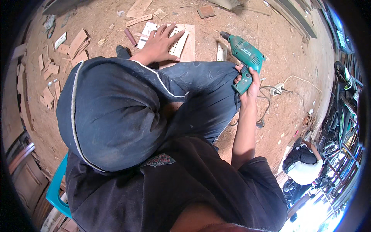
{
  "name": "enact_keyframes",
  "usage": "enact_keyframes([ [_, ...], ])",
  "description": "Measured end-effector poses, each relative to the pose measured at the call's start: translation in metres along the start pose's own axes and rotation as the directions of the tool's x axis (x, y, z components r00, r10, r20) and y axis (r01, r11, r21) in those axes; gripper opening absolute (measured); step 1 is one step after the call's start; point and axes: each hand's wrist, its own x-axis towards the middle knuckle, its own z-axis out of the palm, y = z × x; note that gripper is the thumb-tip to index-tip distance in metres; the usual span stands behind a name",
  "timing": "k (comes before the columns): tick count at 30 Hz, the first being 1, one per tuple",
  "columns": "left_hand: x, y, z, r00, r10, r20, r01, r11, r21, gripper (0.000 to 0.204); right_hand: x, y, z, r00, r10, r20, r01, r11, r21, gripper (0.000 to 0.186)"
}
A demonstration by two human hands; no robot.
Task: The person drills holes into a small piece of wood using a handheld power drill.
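My left hand [160,43] lies spread over a pale board with rows of small holes [179,43], its fingers apart and pressing on the surface. Beneath that, a plain light-brown wooden board [190,52] rests on the ground. A green power drill [247,51] is held by its handle in my right hand [252,83], beside my knee. Its dark chuck points up and left; whether a bit is fitted is too small to tell. Just left of the drill, a narrow pale strip with holes [221,52] lies on the ground.
Wood offcuts [78,43] lie scattered at the left. A brown cylinder [130,37] sits near my left hand. An extension socket [276,89] with cables lies right of my forearm. A turquoise chair [56,189] is at lower left; another person [303,166] is at lower right.
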Motion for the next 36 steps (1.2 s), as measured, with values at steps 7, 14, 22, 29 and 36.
enact_keyframes([
  [7, 0.003, 0.0, 0.0, 0.999, 0.048, 0.022, -0.049, 0.998, 0.029, 0.106, -0.001, 0.0, 0.002, 1.0, 0.001, -0.006, -0.001, 1.0, -0.018, 0.038],
  [14, 0.005, 0.0, 0.001, 0.999, 0.049, 0.023, -0.049, 0.999, 0.017, 0.105, 0.001, -0.001, 0.002, 1.0, 0.002, -0.01, -0.002, 1.0, -0.027, 0.038],
  [22, 0.004, -0.003, 0.0, 0.999, 0.048, 0.012, -0.048, 0.999, -0.013, 0.106, -0.003, -0.005, 0.004, 0.999, 0.0, 0.033, 0.003, 0.995, -0.095, 0.039],
  [29, 0.006, -0.001, 0.001, 0.999, 0.037, 0.013, -0.036, 0.999, -0.033, 0.107, -0.043, -0.025, 0.041, 0.999, -0.036, 0.037, 0.046, 0.94, -0.339, 0.037],
  [36, 0.004, -0.003, 0.005, 1.0, 0.024, 0.012, -0.023, 0.998, -0.057, 0.109, -0.062, -0.037, 0.081, 0.991, 0.042, 0.124, 0.023, 0.877, -0.48, 0.034],
])
